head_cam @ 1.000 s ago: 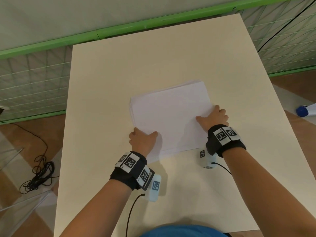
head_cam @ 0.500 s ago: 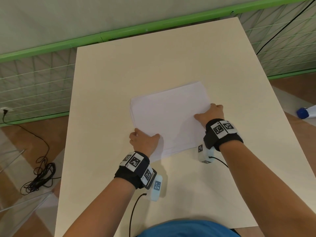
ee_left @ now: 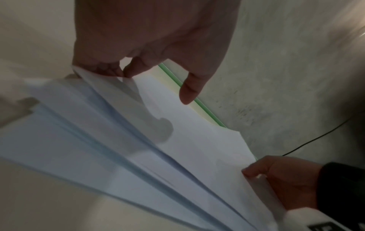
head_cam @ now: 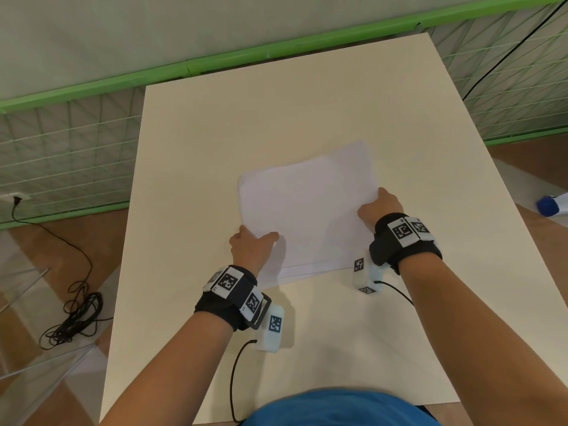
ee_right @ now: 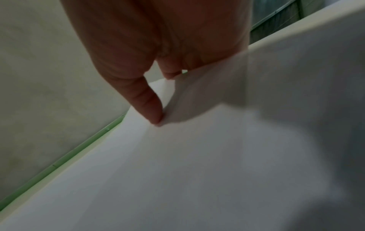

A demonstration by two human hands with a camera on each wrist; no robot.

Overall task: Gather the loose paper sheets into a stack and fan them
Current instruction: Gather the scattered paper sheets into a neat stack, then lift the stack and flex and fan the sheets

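On mid-table (head_cam: 190, 155), slightly right of centre: stack of white paper sheets (head_cam: 307, 204), mostly gathered, near edges still stepped with a couple of lower sheets poking out toward the body. Left hand (head_cam: 250, 250) at near-left corner, thumb on top, fingers curled under the lifted edge, pinching upper sheets; left wrist view shows layers splaying apart below the pinch. Right hand (head_cam: 381, 207) on right edge, thumb (ee_right: 152, 107) pressed onto top sheet, other fingers tucked beneath the raised edge, so gripping too. Likely handling: very light, thin, floppy; bends under own weight when lifted by one edge, so needs support on two sides. Smooth faces slide easily over each other, good for fanning, bad for keeping square; loose grip probably lets bottom sheets drop out. Creases easily if pinched hard or bent sharply, edges curl. Best hold judged: opposite sides or corners, thumb above, fingers below, through the whole thickness rather than top few sheets. For fanning, firm pinch at one corner as pivot, other thumb pushing sheets sideways. Also around: coiled black cable (head_cam: 73, 315) on floor at left, blue-capped bottle (head_cam: 551, 204) at right, well apart from paper.
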